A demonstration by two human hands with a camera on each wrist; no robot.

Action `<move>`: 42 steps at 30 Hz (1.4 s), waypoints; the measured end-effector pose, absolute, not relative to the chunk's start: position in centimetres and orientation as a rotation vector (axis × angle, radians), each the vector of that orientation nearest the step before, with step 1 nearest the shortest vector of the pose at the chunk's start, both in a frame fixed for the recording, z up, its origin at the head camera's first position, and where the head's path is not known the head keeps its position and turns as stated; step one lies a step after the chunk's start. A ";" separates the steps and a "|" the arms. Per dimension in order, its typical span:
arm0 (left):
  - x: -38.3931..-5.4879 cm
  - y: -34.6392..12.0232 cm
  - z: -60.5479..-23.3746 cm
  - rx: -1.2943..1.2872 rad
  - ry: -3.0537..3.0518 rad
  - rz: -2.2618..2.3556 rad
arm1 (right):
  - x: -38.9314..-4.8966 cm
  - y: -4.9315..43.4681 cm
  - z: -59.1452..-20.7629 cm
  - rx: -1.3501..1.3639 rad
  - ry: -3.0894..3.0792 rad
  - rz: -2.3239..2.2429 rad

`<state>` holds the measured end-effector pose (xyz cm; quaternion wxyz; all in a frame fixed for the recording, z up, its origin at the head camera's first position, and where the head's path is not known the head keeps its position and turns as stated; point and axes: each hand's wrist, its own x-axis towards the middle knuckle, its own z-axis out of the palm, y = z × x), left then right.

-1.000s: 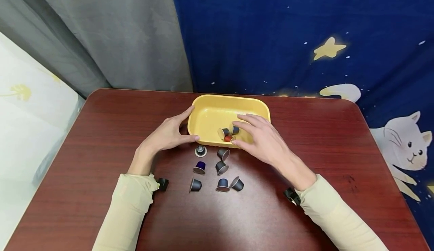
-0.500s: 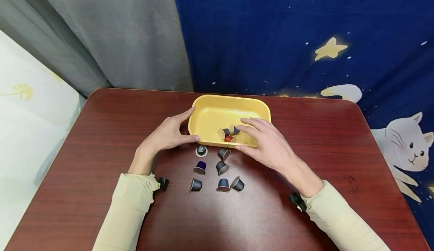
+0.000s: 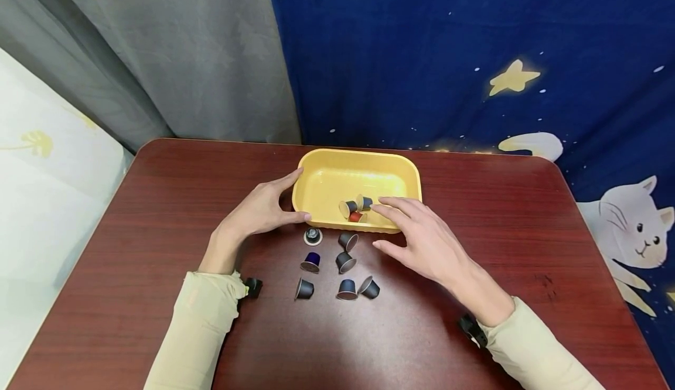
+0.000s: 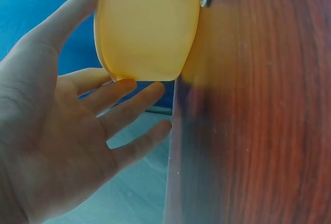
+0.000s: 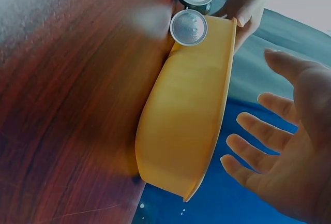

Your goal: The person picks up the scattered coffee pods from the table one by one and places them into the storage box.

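Observation:
A yellow plastic tray (image 3: 364,170) stands near the far edge of the table. Inside lie a red coffee capsule (image 3: 356,217) and two dark ones (image 3: 348,207). My left hand (image 3: 258,205) is at the tray's left end, thumb by the front corner and fingers fairly straight against the side. My right hand (image 3: 424,235) hovers over the front right part of the tray, fingers spread and holding nothing. In the right wrist view, that hand (image 5: 289,141) is apart from the tray wall (image 5: 181,100). Several capsules lie on the table in front, including a purple-blue one (image 3: 311,261).
The dark red wooden table (image 3: 174,214) has a rounded far edge. Behind it hang a grey curtain (image 3: 211,56) and a blue curtain (image 3: 411,56) with star and cat prints. A black wrist camera (image 3: 254,287) is on the left wrist.
My right hand has drawn back toward the right and front, away from the capsules in the tray. My left hand and the capsules on the table have stayed in place.

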<state>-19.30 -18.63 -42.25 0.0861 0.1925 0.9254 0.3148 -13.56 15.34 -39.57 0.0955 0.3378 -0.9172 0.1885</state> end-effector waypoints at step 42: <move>-19.4 -18.6 -42.3 0.565 2.724 0.957 | -10.0 16.2 -41.2 1.122 -2.685 0.613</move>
